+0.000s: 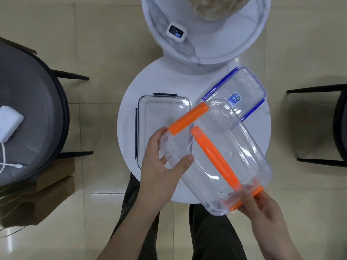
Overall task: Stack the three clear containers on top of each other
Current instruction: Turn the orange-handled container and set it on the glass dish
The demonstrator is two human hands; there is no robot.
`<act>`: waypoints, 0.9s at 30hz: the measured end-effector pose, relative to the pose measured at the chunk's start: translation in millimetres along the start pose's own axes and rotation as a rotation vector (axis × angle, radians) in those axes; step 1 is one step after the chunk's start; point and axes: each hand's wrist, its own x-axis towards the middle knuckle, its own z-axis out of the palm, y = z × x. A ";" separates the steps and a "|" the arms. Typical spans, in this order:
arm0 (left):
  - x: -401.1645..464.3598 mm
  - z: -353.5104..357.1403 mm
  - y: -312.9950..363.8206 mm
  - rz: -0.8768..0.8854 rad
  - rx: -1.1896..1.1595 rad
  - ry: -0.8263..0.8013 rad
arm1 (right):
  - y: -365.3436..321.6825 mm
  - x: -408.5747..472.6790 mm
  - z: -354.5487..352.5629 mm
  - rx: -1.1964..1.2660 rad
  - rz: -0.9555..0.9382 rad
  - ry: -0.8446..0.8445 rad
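A large clear container with an orange handle and orange clips (221,147) is held in the air above the round white table (129,117), tilted diagonally. My left hand (161,166) grips its near-left end and my right hand (262,211) grips its near-right orange clip. A clear container with dark-edged lid (161,113) lies flat on the table to the left, partly under the held one. A clear container with blue clips (242,89) lies at the table's back right, its near end covered by the held container.
A higher marble-patterned round table (242,44) behind carries a small white device (176,32) and a stone-like object. A grey chair (28,109) with a white charger stands left, cardboard boxes beside it. Another dark chair is at the right edge. My legs are below the table.
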 end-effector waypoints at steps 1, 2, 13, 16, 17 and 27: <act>-0.1 -3.6 -1.9 -0.009 -0.030 0.022 | 0.2 -2.0 9.5 0.025 0.007 0.001; -0.7 -6.6 -4.2 -0.024 -0.059 0.043 | 0.1 -4.5 19.2 0.053 0.013 0.009; -17.3 -32.3 -40.9 -0.121 -0.132 0.100 | 0.3 -14.1 119.9 0.231 0.097 0.115; -13.1 -41.2 -37.2 -0.087 -0.120 0.101 | -0.6 -14.3 137.9 0.260 0.127 0.116; -10.3 -45.4 -34.9 -0.072 -0.110 0.096 | -1.0 -13.6 141.8 0.266 0.137 0.110; 9.9 -75.4 -36.4 -0.011 -0.021 0.002 | -5.6 -7.2 166.7 0.227 0.188 -0.027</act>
